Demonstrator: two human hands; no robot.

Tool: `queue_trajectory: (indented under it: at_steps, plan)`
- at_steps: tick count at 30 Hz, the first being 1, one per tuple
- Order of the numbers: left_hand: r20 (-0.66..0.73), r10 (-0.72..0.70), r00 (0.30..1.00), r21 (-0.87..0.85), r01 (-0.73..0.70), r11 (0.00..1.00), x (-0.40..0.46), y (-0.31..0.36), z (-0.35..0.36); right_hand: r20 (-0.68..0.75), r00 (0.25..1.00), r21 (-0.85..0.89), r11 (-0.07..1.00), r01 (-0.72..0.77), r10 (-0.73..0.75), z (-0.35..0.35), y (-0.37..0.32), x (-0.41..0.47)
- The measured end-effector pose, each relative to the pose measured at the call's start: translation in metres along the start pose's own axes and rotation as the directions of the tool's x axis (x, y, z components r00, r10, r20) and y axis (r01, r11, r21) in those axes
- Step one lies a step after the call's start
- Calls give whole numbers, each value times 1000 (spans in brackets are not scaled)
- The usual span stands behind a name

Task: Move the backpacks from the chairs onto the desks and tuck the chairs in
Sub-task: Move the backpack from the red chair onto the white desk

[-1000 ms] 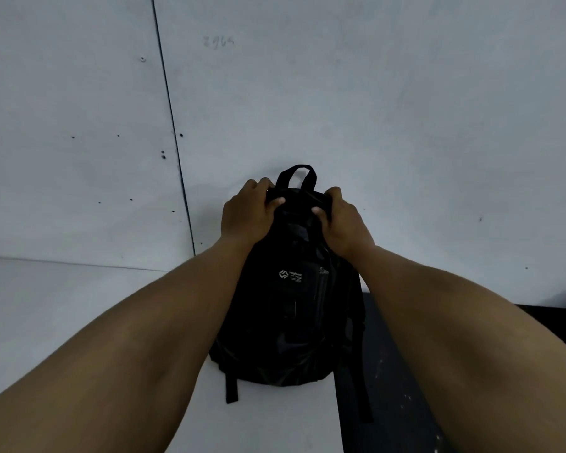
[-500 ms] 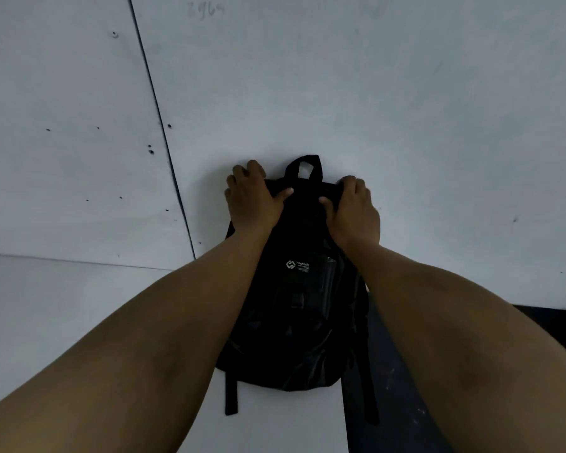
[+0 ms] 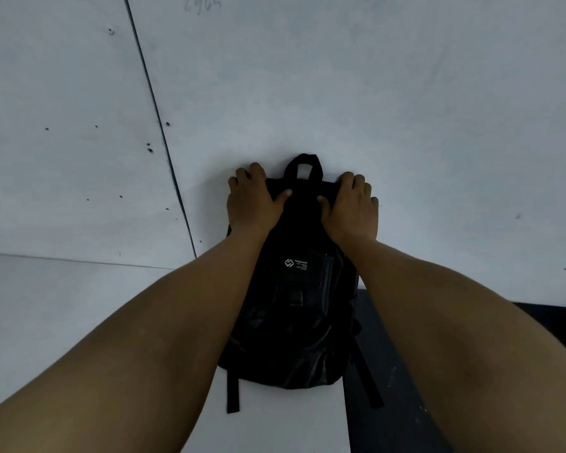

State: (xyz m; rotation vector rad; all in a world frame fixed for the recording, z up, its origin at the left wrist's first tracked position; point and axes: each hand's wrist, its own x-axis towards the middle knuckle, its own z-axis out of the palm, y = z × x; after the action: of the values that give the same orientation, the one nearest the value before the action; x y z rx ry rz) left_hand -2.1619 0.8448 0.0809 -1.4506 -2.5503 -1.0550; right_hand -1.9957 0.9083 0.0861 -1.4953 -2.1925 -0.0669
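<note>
A black backpack (image 3: 294, 308) with a small white logo stands upright on the white desk (image 3: 62, 322), its back against the white wall. Its top carry loop sticks up between my hands. My left hand (image 3: 252, 201) grips the bag's top left corner, fingers curled over the back edge and thumb on the front. My right hand (image 3: 352, 207) grips the top right corner the same way. Two black straps hang down from the bag's base, one over the desk's right edge. No chair is in view.
The white wall (image 3: 373, 93) rises right behind the bag, with a dark vertical seam (image 3: 157, 119) at the left. To the right of the desk's edge lies a dark gap (image 3: 389, 387) down to the floor.
Both hands slid outward from beside the carry loop to the bag's top corners, and the backpack moved back until it rests against the wall.
</note>
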Motion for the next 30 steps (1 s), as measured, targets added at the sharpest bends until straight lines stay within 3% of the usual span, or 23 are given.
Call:
queue_trajectory:
  at_steps: [6,14,20,24,28,30]
  plan:
    - [121,38,992,-48,-33,998,-8,-3,-21,80,997,-33,999,-2,5,-18,-10,-11]
    - [265,28,964,-38,-19,999,-33,-3,-59,85,995,-45,997,57,-53,-51,-40,-45]
    - [444,-86,892,83,54,995,-70,-19,-79,266,961,6,997,81,-80,-56,-64,-99]
    - [594,-155,789,158,74,985,-105,-41,-82,430,900,60,997,44,-65,-49,-77,-141]
    - [823,-110,558,142,-15,990,-159,-61,-87,639,769,6,1000,-20,12,-38,-87,-193]
    - [867,-107,487,134,-20,991,-196,-75,-87,701,712,-26,1000,-15,29,-26,-87,-227]
